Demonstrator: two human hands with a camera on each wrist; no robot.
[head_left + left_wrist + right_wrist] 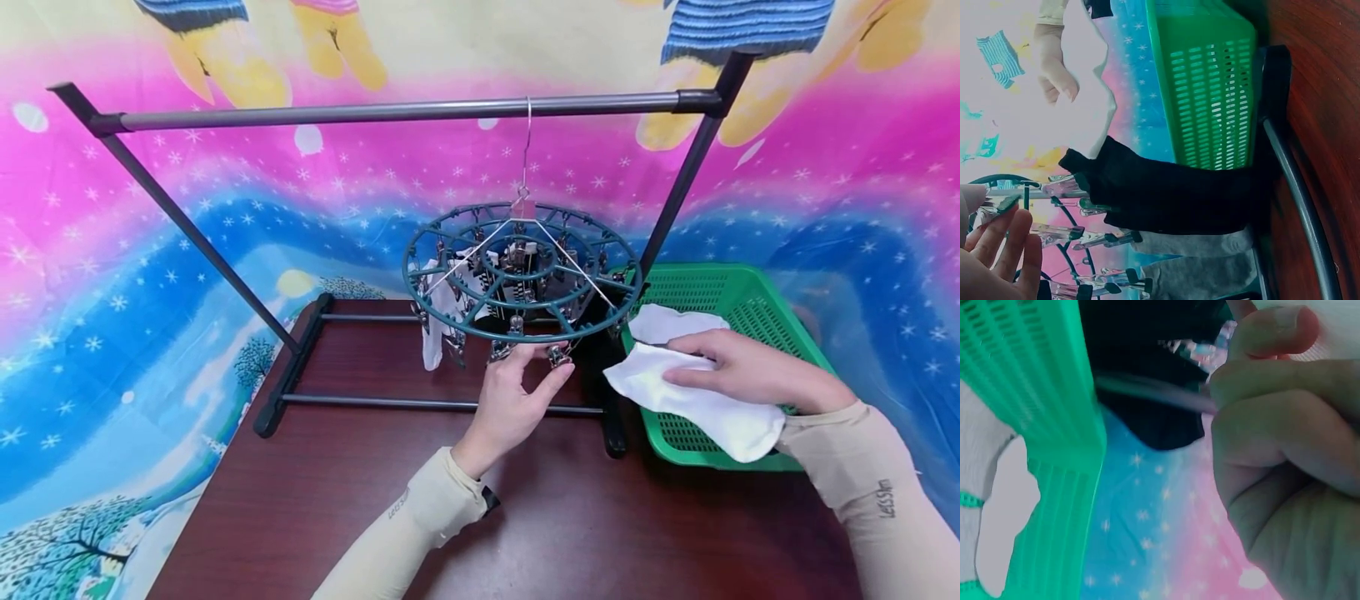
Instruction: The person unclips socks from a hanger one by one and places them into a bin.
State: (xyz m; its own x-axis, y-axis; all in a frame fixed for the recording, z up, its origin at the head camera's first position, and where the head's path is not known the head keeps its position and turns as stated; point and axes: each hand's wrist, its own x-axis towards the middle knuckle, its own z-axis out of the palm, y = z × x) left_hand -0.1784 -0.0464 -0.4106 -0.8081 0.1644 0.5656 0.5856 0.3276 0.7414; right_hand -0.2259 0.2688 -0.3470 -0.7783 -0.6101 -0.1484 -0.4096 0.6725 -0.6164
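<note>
A round green hanger (517, 337) with many metal clips hangs by a hook from the rack's top bar. At its near rim my left hand (506, 408) pinches a clip (558, 357) between thumb and fingers. My right hand (750, 371) grips a white sock (712, 417) to the right of the hanger, over the basket. In the left wrist view this sock hangs close by a black sock (1166, 187) clipped to the hanger. Grey socks (1204, 275) hang beside it. Another white sock (433, 333) is clipped at the hanger's left.
A green plastic basket (693, 283) stands at the right of the brown table (360, 492); white socks (1010, 512) lie in it. The drying rack's dark bar (405, 110) spans above the hanger, and its lower rail (390, 404) runs along the table. A printed cloth hangs behind.
</note>
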